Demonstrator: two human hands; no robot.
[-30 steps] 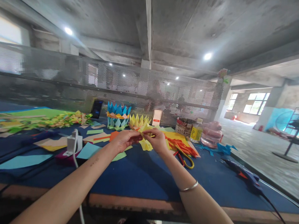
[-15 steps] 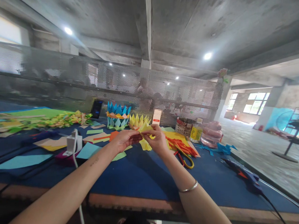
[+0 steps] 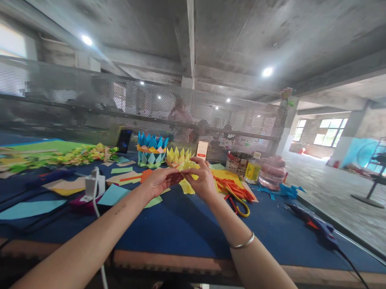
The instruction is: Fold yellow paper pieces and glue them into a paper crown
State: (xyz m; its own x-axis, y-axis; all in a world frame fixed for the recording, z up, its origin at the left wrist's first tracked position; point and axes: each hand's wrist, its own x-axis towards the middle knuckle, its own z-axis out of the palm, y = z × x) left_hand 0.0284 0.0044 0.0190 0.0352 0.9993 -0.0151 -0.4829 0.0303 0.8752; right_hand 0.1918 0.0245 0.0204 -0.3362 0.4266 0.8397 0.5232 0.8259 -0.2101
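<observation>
My left hand (image 3: 162,180) and my right hand (image 3: 200,180) meet above the table, both pinching a piece of folded yellow paper (image 3: 186,165). Much of the paper is hidden by the fingers. Just below them lies another yellow paper piece (image 3: 186,187). Behind the hands stands a ring of pointed yellow paper folds (image 3: 177,156). To its left is a paper crown (image 3: 151,151) in layers of blue, orange and light blue. Orange folded strips (image 3: 236,188) and yellow-handled scissors (image 3: 242,204) lie right of my right hand.
A glue gun (image 3: 314,224) lies near the table's right edge. A basket (image 3: 236,163), a yellow-labelled bottle (image 3: 253,169) and a pink clear container (image 3: 272,174) stand at the back right. A white charger (image 3: 94,185) with its cable and coloured sheets (image 3: 31,208) are on the left.
The yellow paper between my hands has been turned or pressed down and shows less. My right fingers have shifted upward over it; my left hand has hardly moved.
</observation>
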